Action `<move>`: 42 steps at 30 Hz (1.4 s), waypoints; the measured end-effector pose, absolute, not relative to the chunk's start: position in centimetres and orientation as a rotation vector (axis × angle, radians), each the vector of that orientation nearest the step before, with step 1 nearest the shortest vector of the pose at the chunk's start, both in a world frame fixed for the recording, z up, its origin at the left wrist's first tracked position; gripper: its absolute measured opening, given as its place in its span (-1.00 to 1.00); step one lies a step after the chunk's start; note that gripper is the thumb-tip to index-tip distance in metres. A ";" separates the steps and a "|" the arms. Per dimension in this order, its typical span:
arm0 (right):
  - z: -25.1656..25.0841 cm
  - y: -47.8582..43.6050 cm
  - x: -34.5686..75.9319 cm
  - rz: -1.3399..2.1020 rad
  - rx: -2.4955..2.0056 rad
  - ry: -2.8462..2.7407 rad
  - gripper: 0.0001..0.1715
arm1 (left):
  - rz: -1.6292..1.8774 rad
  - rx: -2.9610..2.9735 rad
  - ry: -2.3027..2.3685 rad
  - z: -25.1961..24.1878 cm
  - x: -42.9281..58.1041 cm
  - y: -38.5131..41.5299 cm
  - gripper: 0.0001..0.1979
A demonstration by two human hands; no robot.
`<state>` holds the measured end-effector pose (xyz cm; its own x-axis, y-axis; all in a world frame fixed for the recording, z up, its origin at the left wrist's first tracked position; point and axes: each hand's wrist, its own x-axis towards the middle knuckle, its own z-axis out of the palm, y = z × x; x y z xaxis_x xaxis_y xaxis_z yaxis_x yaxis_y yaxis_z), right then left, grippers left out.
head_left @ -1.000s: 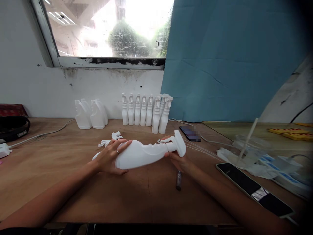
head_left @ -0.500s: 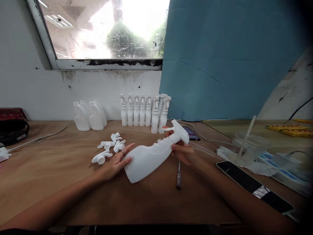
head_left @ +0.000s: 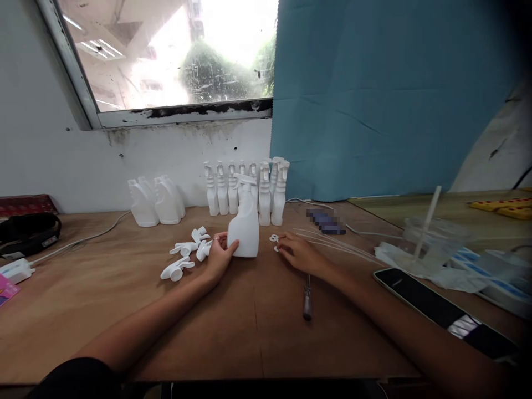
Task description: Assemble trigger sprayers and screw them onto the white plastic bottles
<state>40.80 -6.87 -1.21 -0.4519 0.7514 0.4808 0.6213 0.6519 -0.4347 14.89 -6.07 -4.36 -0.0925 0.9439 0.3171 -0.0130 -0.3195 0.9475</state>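
My left hand (head_left: 221, 259) grips the lower body of a white spray bottle (head_left: 244, 230). The bottle stands upright with its trigger head on top, in front of the row at the back. To its right, my right hand (head_left: 300, 252) is low over the table, holding nothing I can see. Its fingers are bent and somewhat apart, with the tips at small white rings (head_left: 274, 238); whether they touch one is unclear. Several loose white trigger heads (head_left: 177, 269) lie left of my left hand. A screwdriver (head_left: 307, 302) lies just below my right hand.
Several finished-looking spray bottles (head_left: 279, 194) stand by the wall, with headless bottles (head_left: 143, 206) farther left. Thin clear tubes (head_left: 341, 246) lie right of my right hand. A dark phone (head_left: 432, 302), a plastic cup (head_left: 432, 238) and a power strip (head_left: 494, 282) occupy the right side.
The spray bottle has gone from tilted across both hands to upright, farther back, in my left hand alone. My right hand has let go of its neck and moved down to the rings.
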 end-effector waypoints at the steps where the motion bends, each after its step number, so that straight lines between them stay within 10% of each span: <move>1: -1.5 -6.8 40.8 0.214 -1.065 -2.272 -0.82 | 1.556 1.380 1.119 -4.6 15.4 -5.2 -0.57; 28: -2.9 -6.9 40.6 0.047 -1.150 -2.463 -0.94 | 1.588 1.666 1.671 -4.6 25.2 7.3 -0.61; 42: -2.1 -7.1 40.0 0.168 -1.094 -2.451 -0.78 | 1.077 2.676 1.039 -2.9 17.3 -8.8 -0.65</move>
<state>40.04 -7.06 -2.13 -0.5852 0.7314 0.3501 0.6769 0.6784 -0.2858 17.26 -8.82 -2.94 0.5241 0.6171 0.5869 0.5641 -0.7679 0.3037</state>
